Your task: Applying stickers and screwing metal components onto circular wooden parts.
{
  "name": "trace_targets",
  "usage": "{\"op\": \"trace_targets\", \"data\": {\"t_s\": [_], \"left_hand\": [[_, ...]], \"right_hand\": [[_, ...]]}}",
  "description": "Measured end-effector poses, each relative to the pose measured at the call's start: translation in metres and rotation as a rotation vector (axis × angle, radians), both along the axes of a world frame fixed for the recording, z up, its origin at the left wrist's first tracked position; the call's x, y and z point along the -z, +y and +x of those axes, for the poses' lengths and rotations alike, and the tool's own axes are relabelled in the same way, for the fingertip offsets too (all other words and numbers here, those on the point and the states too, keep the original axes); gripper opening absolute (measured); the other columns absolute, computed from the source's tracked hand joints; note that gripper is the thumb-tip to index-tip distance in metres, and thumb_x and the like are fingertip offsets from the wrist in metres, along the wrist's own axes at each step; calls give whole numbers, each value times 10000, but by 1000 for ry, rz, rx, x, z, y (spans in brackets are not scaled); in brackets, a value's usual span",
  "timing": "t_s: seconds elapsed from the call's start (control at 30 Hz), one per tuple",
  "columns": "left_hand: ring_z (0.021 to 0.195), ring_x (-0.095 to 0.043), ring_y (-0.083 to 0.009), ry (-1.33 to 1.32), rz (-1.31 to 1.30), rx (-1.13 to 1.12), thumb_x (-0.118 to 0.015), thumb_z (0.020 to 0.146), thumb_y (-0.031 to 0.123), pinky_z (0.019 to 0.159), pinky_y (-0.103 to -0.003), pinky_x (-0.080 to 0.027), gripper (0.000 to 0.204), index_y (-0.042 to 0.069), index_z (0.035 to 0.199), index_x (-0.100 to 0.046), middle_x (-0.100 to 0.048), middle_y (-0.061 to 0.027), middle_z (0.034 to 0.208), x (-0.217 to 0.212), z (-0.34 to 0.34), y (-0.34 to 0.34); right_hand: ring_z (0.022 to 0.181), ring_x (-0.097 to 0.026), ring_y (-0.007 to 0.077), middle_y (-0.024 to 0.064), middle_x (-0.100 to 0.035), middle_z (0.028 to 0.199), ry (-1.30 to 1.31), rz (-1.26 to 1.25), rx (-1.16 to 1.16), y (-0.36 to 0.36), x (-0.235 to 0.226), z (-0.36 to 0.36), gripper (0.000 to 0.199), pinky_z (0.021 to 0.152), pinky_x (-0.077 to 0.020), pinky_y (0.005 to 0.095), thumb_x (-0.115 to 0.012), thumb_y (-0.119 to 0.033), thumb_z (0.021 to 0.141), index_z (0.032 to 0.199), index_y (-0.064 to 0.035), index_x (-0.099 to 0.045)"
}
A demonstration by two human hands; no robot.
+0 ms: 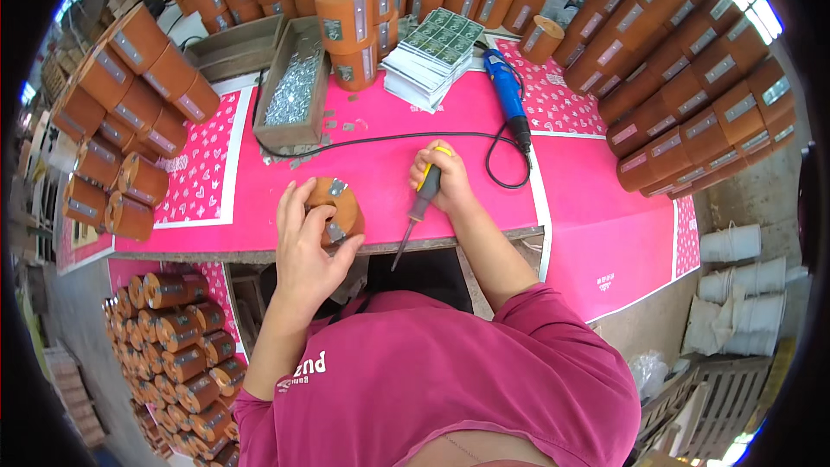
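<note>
Near the front edge of the pink-covered table, a short reddish-brown cylinder [348,205] is tilted, with small metal pieces on it. My left hand [307,242] grips it from the left, its fingers over the top and thumb on the near side. My right hand [448,177] is closed around the grey and yellow handle of a screwdriver [423,199]. The metal shaft slants down past the table edge, apart from the cylinder. Behind my left hand, a wooden box [317,114] holds many small metal pieces [294,91]. A few more lie on the table beside it.
A blue corded power tool [505,86] lies at the back right, its black cable [389,136] crossing the table. Stacked printed cards [425,69] stand at the back middle. Piles of brown cylinders [692,125] line the back and both sides. White buckets [735,281] stand at the right.
</note>
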State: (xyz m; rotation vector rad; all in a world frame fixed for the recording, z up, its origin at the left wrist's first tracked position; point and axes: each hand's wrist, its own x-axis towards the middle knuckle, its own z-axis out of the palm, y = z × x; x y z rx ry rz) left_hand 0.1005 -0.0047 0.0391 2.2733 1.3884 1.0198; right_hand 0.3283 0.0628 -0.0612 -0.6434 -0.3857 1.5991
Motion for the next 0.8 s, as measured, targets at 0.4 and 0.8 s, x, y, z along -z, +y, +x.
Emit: {"op": "trace_targets", "data": {"t_s": [0.4,0.8], "left_hand": [[1191,-343,-370,237,-1,59,-657,619,33,965,-432,-315,331,-9,924,-535,-425,-175,1224,-16,-20,15],[1196,-367,-354,116,-45,113,-689,653,155,970,-394,-345,286,-6,837,-541,-473,-148,1179,4,-18,24]], "right_hand": [[493,-465,199,90,-452,624,-52,-23,3,1,-5,-3,128,442,-407,345,-540,-20,752,803,-81,-441],[540,-407,173,59,-414,658,-99,42,-57,4,3,4,61,489,-388,320,-471,-68,777,810,-104,-434]]}}
